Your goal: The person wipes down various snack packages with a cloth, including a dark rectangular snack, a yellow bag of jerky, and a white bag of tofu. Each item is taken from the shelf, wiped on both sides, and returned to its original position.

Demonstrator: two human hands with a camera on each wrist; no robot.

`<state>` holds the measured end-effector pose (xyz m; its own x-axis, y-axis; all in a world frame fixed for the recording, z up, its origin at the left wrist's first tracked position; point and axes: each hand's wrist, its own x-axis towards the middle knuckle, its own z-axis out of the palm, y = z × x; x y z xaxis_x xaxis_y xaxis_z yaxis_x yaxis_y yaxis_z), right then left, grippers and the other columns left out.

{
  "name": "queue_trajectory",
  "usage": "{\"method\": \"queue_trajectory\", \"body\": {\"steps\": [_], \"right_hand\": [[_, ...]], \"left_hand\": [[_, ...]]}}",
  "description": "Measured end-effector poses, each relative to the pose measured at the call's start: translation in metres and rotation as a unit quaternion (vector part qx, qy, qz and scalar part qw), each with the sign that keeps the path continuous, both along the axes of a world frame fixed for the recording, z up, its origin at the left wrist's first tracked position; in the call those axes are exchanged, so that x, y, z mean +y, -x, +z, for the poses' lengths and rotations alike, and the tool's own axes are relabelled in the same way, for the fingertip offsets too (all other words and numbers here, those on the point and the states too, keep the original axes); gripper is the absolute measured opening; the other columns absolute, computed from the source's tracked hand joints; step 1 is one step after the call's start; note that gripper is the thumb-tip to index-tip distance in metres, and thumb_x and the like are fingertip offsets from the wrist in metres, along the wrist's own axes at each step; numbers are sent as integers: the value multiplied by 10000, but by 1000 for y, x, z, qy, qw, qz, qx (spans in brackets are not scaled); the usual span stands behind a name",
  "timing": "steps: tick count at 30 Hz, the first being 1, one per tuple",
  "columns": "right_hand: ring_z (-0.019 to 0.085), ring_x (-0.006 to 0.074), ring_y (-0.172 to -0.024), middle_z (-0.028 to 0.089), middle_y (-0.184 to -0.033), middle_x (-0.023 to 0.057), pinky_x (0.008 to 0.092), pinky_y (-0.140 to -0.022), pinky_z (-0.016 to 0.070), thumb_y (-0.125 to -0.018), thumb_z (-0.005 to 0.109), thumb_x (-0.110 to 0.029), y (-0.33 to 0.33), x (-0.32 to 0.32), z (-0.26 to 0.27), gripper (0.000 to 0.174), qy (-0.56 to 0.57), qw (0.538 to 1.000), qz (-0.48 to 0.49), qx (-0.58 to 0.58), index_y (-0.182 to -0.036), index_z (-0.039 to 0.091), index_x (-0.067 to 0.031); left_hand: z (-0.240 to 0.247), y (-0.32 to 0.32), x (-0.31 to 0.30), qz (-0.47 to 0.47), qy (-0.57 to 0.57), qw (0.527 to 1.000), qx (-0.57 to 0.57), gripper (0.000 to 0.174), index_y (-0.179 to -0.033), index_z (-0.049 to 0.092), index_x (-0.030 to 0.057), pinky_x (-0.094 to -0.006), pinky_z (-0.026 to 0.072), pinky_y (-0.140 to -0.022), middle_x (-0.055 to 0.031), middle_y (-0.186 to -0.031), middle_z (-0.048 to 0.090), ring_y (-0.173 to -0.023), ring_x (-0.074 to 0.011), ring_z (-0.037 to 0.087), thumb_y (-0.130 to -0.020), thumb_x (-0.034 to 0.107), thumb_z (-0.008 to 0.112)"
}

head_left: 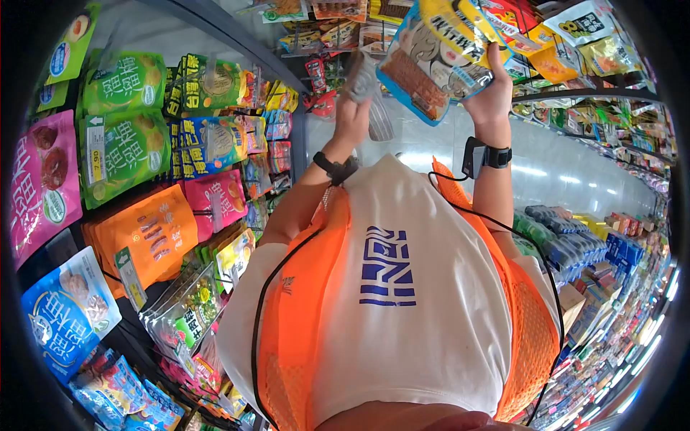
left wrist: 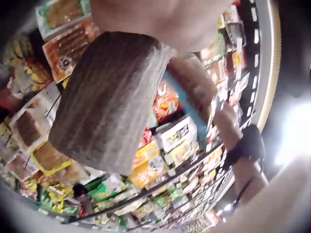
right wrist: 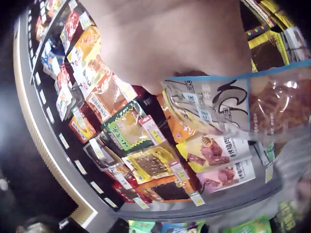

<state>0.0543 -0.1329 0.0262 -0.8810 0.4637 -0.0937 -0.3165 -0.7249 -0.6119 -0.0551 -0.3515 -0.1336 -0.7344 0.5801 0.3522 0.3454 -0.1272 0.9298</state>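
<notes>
My left hand grips a grey ribbed cloth; my right hand clamps a blue-edged plastic snack bag.

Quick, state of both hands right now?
Left hand: holding a grey, ribbed, flat item.
Right hand: holding a blue-edged, yellow-topped plastic food packet.

A narrow gap runs between the ribbed grey object in the left hand and the snack bag in the right hand; open floor gives room to the right. Hanging packets block the left, beside a dark rack post; more packets crowd the far side.
</notes>
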Motion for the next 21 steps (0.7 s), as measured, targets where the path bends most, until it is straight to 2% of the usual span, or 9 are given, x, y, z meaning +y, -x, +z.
{"method": "queue_trajectory", "body": {"steps": [1,2,6,10,13,16,19,20,21], "right_hand": [[577,243,-1259,593,-1379,109,420,-1068,458,-1065,485,-358,2,-3,-1,473,-52,998,7,-37,-1392,501,-17],[598,198,-1231,600,-1364,95,367,-1032,486,-1059,510,-354,5,-3,-8,474,-29,998,20,-60,-1386,509,-11],[633,217,-1181,636,-1318,112,390,-1012,497,-1042,537,-376,23,-10,-27,474,-107,980,96,-138,-1356,546,-21],[655,208,-1140,654,-1289,95,379,-971,521,-1036,552,-356,39,-18,-32,452,-141,978,53,-143,-1337,556,-20],[677,218,-1095,678,-1238,103,379,-940,539,-1047,528,-360,45,-16,-36,431,-135,983,-7,-128,-1311,568,-22],[674,262,-1101,671,-1246,123,412,-960,539,-1053,511,-360,44,-8,-36,441,-97,988,-30,-116,-1315,560,-10],[640,291,-1165,644,-1290,143,451,-1013,513,-1059,502,-324,40,8,-30,418,-36,996,-64,-57,-1325,547,-5],[629,298,-1182,636,-1303,147,460,-1025,504,-1064,495,-308,36,10,-22,401,-6,996,-71,-60,-1325,546,-8],[631,302,-1180,638,-1297,149,466,-1021,506,-1061,501,-316,34,14,-19,412,-3,994,-88,-59,-1329,541,-6]], "left_hand": [[25,7,3,-8,-13,1000,-5,443,-1439,479,-13,-367,349,-1128,-157,-1507,484,-1375,-277,470,-1003,63,500],[50,15,6,-15,-24,1000,-9,439,-1438,479,-12,-361,354,-1122,-156,-1497,496,-1364,-272,482,-1008,75,501],[103,38,29,24,-88,996,25,378,-1376,532,-17,-354,404,-1068,-162,-1382,596,-1267,-284,566,-1035,144,508],[89,53,45,62,-57,996,8,350,-1336,559,14,-333,395,-1027,-111,-1314,614,-1203,-222,556,-1082,234,461],[70,44,53,68,-74,995,-7,336,-1291,578,-28,-369,449,-992,-183,-1236,664,-1153,-318,621,-1043,190,514],[39,27,43,44,128,990,-51,305,-1216,592,-38,-383,467,-914,-214,-1138,672,-1072,-352,636,-1046,201,508],[11,5,47,85,-27,996,-24,288,-1178,602,-31,-378,474,-851,-216,-1047,675,-979,-366,639,-1042,207,513],[3,1,37,45,76,991,-99,278,-1143,613,-27,-367,476,-837,-189,-981,681,-915,-331,635,-1041,212,516],[-5,-3,32,31,71,992,-96,274,-1140,616,-25,-370,473,-817,-176,-949,674,-882,-308,623,-1040,210,516]]}}
